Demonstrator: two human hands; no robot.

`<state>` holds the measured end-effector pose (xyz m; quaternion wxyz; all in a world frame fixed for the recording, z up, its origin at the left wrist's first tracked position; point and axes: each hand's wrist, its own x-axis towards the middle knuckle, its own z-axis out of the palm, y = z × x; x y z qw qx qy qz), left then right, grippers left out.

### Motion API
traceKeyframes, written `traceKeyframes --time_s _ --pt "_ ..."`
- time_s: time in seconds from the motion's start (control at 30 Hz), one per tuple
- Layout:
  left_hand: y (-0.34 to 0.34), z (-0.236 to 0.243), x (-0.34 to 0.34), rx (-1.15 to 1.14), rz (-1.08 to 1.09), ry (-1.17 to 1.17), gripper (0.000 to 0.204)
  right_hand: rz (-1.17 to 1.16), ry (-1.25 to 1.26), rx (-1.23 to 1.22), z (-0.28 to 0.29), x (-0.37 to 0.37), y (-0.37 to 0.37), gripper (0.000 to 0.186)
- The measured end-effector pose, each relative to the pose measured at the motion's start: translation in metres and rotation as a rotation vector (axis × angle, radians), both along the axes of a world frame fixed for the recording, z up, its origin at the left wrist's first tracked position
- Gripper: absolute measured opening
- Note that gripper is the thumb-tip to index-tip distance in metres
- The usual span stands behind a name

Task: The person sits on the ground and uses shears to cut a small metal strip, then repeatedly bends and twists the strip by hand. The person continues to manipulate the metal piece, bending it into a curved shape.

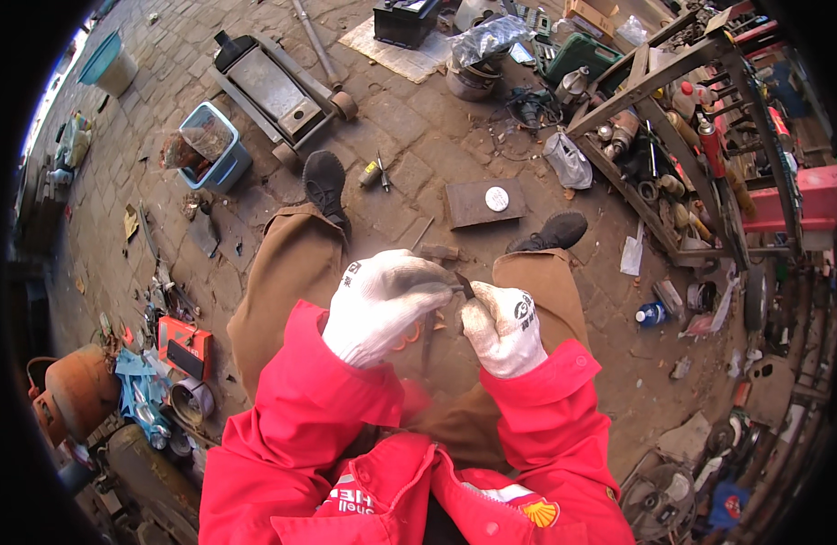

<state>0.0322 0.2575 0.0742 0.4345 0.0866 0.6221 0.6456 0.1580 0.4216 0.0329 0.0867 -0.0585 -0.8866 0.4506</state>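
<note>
In a white work glove, my left hand (391, 304) is closed, thumb and fingers pinched at one end of a small dark flat piece (465, 286). My right hand (504, 332), gloved likewise, is closed at the piece's other side, so both hands meet over my lap. Fingers cover most of the piece; its exact kind cannot be made out. Beyond the hands, a hammer (438, 252) lies on the paving between my feet. Farther off is a rusty flat metal block (468, 205) with a white round disc (496, 198) on it. A small yellow-green cylindrical tool (370, 173) lies to its left.
A floor jack (275, 95) and a blue basin (227, 171) stand at far left. On the right, a metal frame rack (659, 136) bears parts and bottles. A gas cylinder (82, 391) and an orange box (184, 347) sit at left; a blue-capped bottle (652, 314) lies at right.
</note>
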Motion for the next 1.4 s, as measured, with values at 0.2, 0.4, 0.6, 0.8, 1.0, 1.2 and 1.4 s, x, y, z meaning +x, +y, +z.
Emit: traceKeyframes --time_s 0.2,0.4,0.6,0.8,1.0,1.2,1.4 --pt "-0.007 0.006 -0.006 -0.040 -0.169 0.089 0.015 0.086 0.033 0.083 0.009 -0.002 -0.001 0.030" --pt "-0.004 0.000 -0.007 0.007 -0.247 0.378 0.016 0.208 -0.017 0.160 0.014 0.000 0.006 0.028" --pt "-0.002 0.000 0.003 -0.020 -0.098 0.079 0.015 0.067 0.054 0.057 -0.019 0.005 -0.006 0.029" --pt "0.003 -0.010 0.009 0.026 -0.030 0.330 0.015 -0.101 -0.098 -0.226 -0.025 0.007 -0.022 0.028" --pt "-0.007 -0.011 -0.004 -0.059 -0.286 0.716 0.016 0.169 -0.204 -0.215 0.001 -0.003 -0.003 0.024" --pt "-0.004 -0.009 -0.002 -0.159 -0.292 0.470 0.016 0.104 -0.164 -0.070 -0.013 -0.001 -0.011 0.023" --pt "0.005 -0.013 0.017 -0.123 -0.066 0.763 0.016 -0.148 -0.139 -0.365 -0.028 0.003 -0.025 0.026"
